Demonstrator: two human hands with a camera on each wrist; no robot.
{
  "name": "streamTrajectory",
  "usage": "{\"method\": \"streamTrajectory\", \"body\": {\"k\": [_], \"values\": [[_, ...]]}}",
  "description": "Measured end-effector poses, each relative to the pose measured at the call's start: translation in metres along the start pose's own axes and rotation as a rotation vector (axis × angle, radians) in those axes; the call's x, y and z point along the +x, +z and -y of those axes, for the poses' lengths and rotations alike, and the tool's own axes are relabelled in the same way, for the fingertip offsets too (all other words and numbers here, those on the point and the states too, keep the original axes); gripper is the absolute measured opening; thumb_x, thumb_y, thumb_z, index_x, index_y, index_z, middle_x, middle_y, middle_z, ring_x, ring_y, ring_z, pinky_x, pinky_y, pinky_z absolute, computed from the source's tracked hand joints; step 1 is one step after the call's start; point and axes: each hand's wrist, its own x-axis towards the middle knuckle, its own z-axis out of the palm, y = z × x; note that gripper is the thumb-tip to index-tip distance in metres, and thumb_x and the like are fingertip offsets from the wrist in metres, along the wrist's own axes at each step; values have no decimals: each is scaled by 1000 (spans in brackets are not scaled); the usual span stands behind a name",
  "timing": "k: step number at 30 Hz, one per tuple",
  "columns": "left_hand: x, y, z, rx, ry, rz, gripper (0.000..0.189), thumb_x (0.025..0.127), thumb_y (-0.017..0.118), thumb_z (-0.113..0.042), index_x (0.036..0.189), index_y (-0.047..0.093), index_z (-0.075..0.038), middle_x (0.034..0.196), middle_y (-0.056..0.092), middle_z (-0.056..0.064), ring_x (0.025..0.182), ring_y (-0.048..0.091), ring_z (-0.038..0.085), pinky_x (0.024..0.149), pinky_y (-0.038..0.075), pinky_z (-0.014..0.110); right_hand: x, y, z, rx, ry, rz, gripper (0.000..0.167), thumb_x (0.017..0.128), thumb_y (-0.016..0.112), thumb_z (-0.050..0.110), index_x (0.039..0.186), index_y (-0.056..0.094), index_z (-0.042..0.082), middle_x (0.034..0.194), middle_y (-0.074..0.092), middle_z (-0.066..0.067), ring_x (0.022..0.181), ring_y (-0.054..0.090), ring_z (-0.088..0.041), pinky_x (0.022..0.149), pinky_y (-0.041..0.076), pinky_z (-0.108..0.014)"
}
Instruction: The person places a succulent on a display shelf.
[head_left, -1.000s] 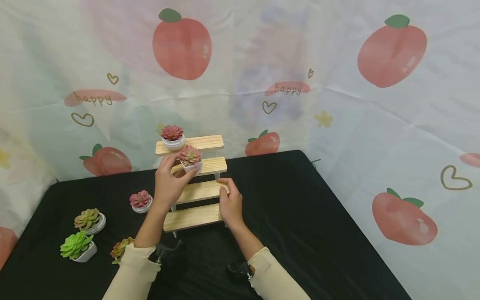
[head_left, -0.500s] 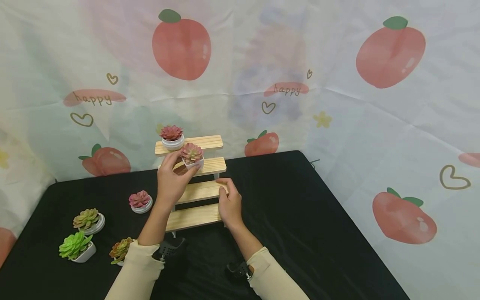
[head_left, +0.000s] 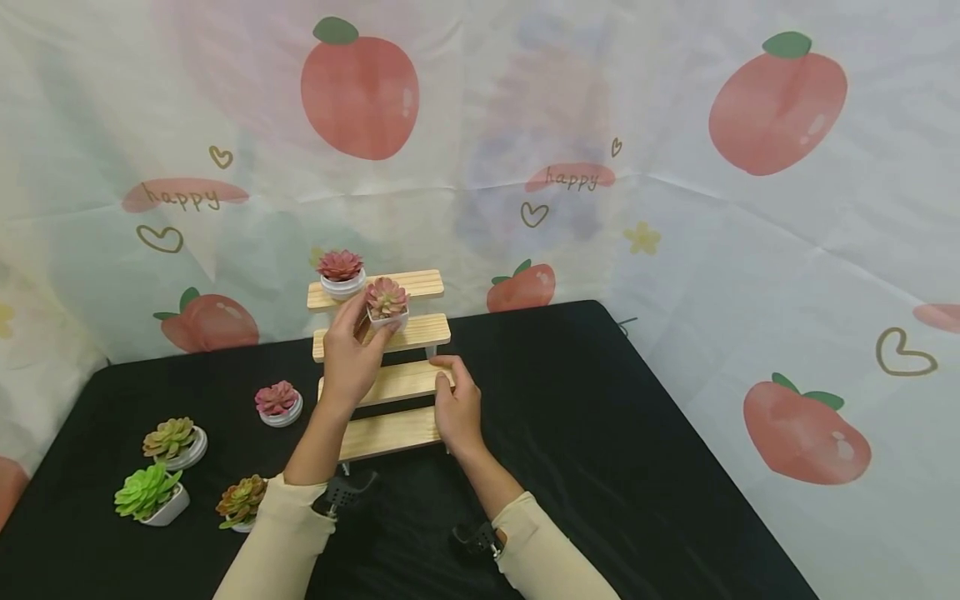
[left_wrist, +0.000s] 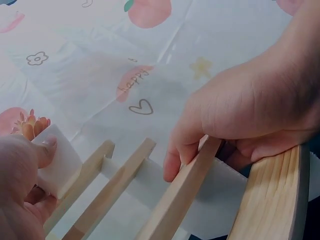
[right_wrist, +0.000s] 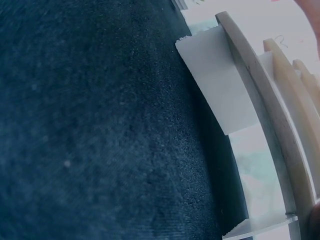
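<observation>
My left hand (head_left: 351, 358) pinches the white square pot of a pink succulent (head_left: 387, 300) between thumb and fingers. It holds the pot upright at the second-highest shelf of a four-step wooden display stand (head_left: 397, 381); whether the base touches the wood cannot be told. In the left wrist view the white pot (left_wrist: 64, 162) tilts in the hand near a plank end. Fingers of my right hand (head_left: 459, 410) curl over the right end of the stand's second-lowest shelf. Another pink succulent in a round white pot (head_left: 342, 282) stands at the top shelf's left end.
On the black tablecloth (head_left: 600, 467) at left sit a pink succulent (head_left: 277, 402), an olive-green one (head_left: 172, 440), a bright green one (head_left: 150, 493) and a reddish-green one (head_left: 242, 502), partly behind the left sleeve. A peach-print curtain (head_left: 465, 100) hangs behind.
My left hand has carried the potted succulent slightly right and upward along the second-highest shelf. The right hand keeps its grip on the stand.
</observation>
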Motion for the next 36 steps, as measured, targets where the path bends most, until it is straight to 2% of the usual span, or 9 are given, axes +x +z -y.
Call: {"method": "streamTrajectory", "body": {"k": [8,16,23,30,36], "values": [[5,4,-1,7,6,4,59,96,73,1,150,50,1,148,50,17,140,47,28,112,39,34,0,-1,2,-8,5,-8,27,101,50,4,118,70,10,79,59,-3,47,40,-8,47,37,-28],[12,12,-2,-9,0,0,56,96,72,2,148,51,5,148,49,20,141,45,28,113,37,36,1,-2,2,-17,2,-8,28,101,50,4,118,71,10,84,61,-4,48,39,-10,50,37,-29],[17,17,-1,-24,37,4,60,94,72,5,149,48,7,148,46,25,142,43,33,115,35,41,0,-1,3,-20,2,-10,27,101,50,3,117,71,10,92,66,-4,53,42,-11,52,39,-30],[25,19,-6,-2,6,26,56,97,71,-2,149,50,4,147,49,20,142,44,28,114,36,35,0,-1,2,-10,6,-4,27,101,50,3,117,71,11,95,67,-4,53,43,-12,52,38,-30],[29,22,-6,9,1,29,56,97,71,-1,148,50,6,145,49,23,139,47,29,113,37,32,0,-1,1,-15,7,-7,27,101,50,4,117,71,12,107,71,-1,56,45,-12,54,40,-30]]}}
